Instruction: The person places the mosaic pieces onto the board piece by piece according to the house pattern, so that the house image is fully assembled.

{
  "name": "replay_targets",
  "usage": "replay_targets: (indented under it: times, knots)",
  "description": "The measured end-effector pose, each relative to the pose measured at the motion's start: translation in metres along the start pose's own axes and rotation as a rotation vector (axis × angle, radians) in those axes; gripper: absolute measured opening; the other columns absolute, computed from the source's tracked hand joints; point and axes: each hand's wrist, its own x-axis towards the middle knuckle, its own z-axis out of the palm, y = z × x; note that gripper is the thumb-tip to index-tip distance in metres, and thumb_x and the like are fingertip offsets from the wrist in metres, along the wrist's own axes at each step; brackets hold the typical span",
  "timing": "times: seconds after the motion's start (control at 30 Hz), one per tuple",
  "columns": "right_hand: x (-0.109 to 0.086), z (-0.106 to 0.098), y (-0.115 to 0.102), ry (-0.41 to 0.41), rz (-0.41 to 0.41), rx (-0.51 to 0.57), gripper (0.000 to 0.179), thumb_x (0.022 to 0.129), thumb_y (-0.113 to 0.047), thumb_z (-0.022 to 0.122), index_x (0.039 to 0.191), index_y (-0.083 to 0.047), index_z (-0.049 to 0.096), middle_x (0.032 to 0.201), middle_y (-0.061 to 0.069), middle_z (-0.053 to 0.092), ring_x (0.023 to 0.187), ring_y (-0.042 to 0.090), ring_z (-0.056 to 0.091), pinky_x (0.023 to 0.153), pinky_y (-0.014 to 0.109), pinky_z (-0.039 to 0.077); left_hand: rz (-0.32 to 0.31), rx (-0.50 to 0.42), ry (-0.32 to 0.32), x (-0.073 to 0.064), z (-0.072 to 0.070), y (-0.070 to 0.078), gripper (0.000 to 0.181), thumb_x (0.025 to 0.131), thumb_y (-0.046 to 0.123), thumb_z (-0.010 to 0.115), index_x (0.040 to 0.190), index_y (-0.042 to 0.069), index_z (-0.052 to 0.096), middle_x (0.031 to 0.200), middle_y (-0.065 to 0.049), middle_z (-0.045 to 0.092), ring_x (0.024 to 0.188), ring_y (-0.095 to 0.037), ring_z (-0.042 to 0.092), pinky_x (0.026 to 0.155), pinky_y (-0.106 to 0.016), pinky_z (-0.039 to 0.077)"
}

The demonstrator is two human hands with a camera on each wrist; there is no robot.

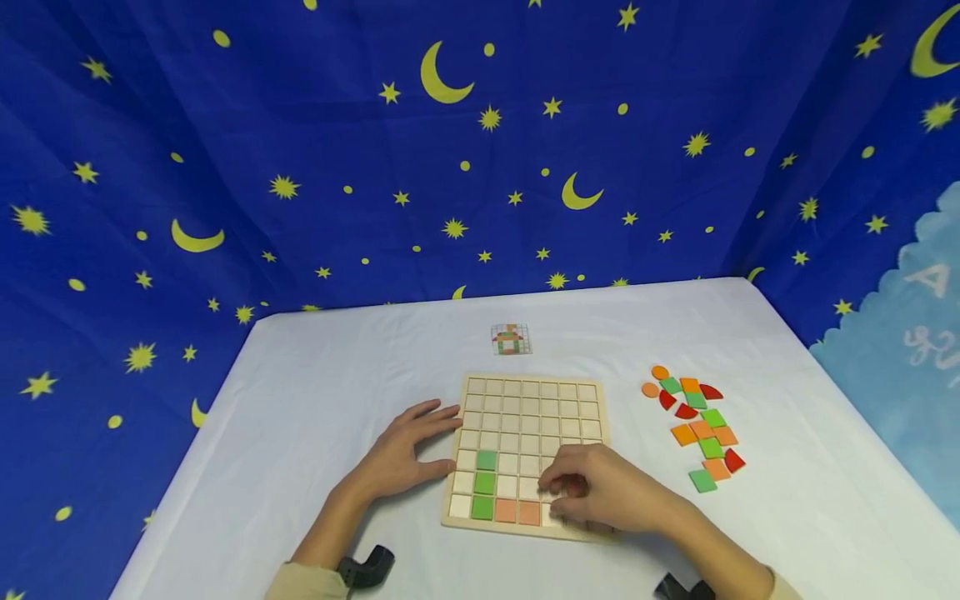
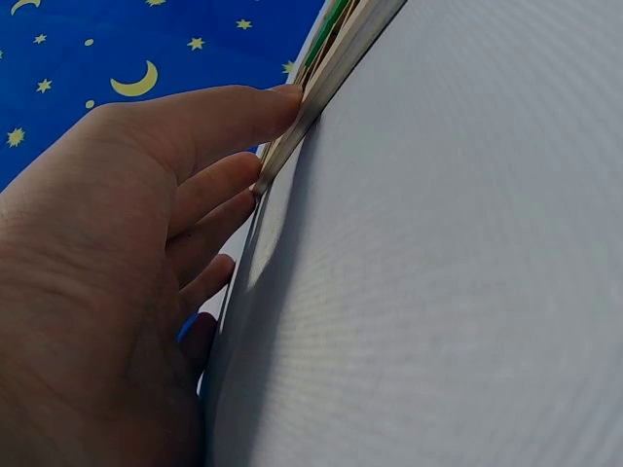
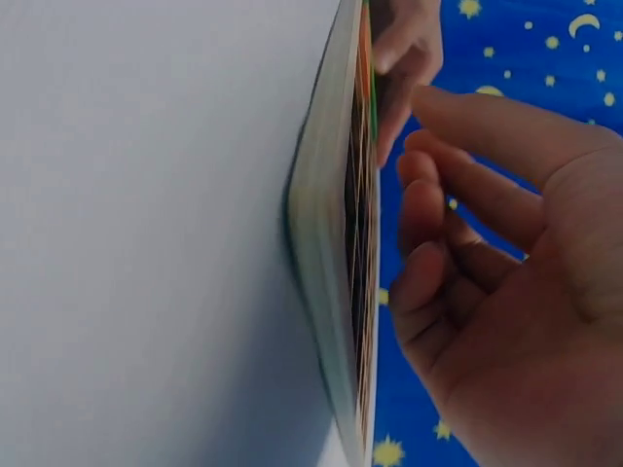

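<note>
A wooden grid board (image 1: 525,397) lies on the white table. Down one of its columns run three green square tiles (image 1: 484,483), and two salmon-orange square tiles (image 1: 517,512) continue along the bottom row. My left hand (image 1: 401,454) rests at the board's left side, fingers extended and fingertips touching its edge; the left wrist view shows the thumb on the rim. Over the lower right of the board hovers my right hand (image 1: 607,492), its fingers loosely bent. In the right wrist view no tile shows between thumb and fingers. The cells beneath this hand are hidden.
Right of the board lies a loose group of orange, green and red tiles (image 1: 702,429), squares, circles and quarter-circles. A small pattern card (image 1: 511,339) sits behind the board. A blue star-and-moon curtain (image 1: 517,150) hangs behind the table.
</note>
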Motion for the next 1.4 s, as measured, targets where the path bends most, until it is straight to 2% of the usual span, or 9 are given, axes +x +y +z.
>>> replay_targets:
  times: [0.23, 0.37, 0.63, 0.9, 1.2, 1.27, 1.4]
  knots:
    - [-0.012, -0.016, 0.010, 0.046, 0.016, 0.150, 0.020, 0.085, -0.021, 0.075, 0.105, -0.020, 0.072, 0.091, -0.004, 0.065, 0.072, 0.011, 0.057, 0.061, 0.024, 0.048, 0.006, 0.002, 0.003, -0.001, -0.001, -0.001, 0.063, 0.081, 0.049, 0.073, 0.137, 0.028, 0.056, 0.146, 0.018, 0.040, 0.140, -0.013, 0.022, 0.107, -0.054, 0.026]
    - [-0.020, -0.025, 0.017, 0.076, 0.052, 0.131, 0.022, 0.085, -0.023, 0.075, 0.107, -0.019, 0.071, 0.091, -0.006, 0.066, 0.074, 0.011, 0.057, 0.062, 0.025, 0.048, 0.006, 0.004, 0.003, -0.001, -0.001, -0.001, 0.062, 0.081, 0.050, 0.073, 0.137, 0.028, 0.056, 0.146, 0.018, 0.040, 0.140, -0.012, 0.022, 0.107, -0.054, 0.026]
    - [-0.037, -0.042, 0.034, 0.114, 0.190, 0.075, 0.026, 0.083, -0.027, 0.077, 0.108, -0.023, 0.071, 0.090, -0.006, 0.064, 0.073, 0.012, 0.055, 0.061, 0.024, 0.046, 0.006, 0.001, 0.004, -0.001, -0.004, 0.000, 0.063, 0.081, 0.049, 0.073, 0.137, 0.027, 0.056, 0.146, 0.017, 0.040, 0.140, -0.014, 0.023, 0.107, -0.054, 0.025]
    - [-0.064, -0.057, 0.049, 0.157, 0.249, 0.021, 0.029, 0.081, -0.028, 0.079, 0.108, -0.023, 0.070, 0.083, -0.005, 0.060, 0.070, 0.012, 0.053, 0.058, 0.024, 0.044, 0.011, -0.008, 0.003, -0.002, -0.002, 0.001, 0.061, 0.081, 0.047, 0.073, 0.137, 0.027, 0.056, 0.146, 0.016, 0.041, 0.141, -0.015, 0.023, 0.108, -0.054, 0.025]
    - [-0.094, -0.069, 0.057, 0.169, 0.356, 0.046, 0.033, 0.081, -0.032, 0.078, 0.112, -0.024, 0.068, 0.092, 0.000, 0.060, 0.072, 0.013, 0.050, 0.057, 0.024, 0.040, 0.005, -0.006, 0.007, -0.003, 0.004, 0.001, 0.062, 0.081, 0.048, 0.074, 0.137, 0.027, 0.056, 0.146, 0.017, 0.041, 0.140, -0.017, 0.024, 0.106, -0.057, 0.026]
    - [-0.098, -0.071, 0.059, 0.182, 0.370, 0.036, 0.034, 0.080, -0.032, 0.078, 0.112, -0.024, 0.068, 0.094, 0.000, 0.059, 0.072, 0.013, 0.049, 0.056, 0.024, 0.040, 0.015, -0.002, 0.007, -0.002, 0.004, 0.001, 0.062, 0.081, 0.048, 0.073, 0.137, 0.027, 0.056, 0.146, 0.016, 0.041, 0.140, -0.017, 0.025, 0.106, -0.057, 0.027]
    - [-0.103, -0.075, 0.060, 0.186, 0.406, 0.015, 0.035, 0.081, -0.033, 0.078, 0.113, -0.024, 0.068, 0.094, 0.000, 0.058, 0.072, 0.012, 0.049, 0.056, 0.024, 0.040, -0.002, 0.004, 0.013, -0.002, 0.001, 0.001, 0.062, 0.081, 0.046, 0.075, 0.137, 0.027, 0.056, 0.146, 0.017, 0.041, 0.140, -0.016, 0.024, 0.106, -0.057, 0.027]
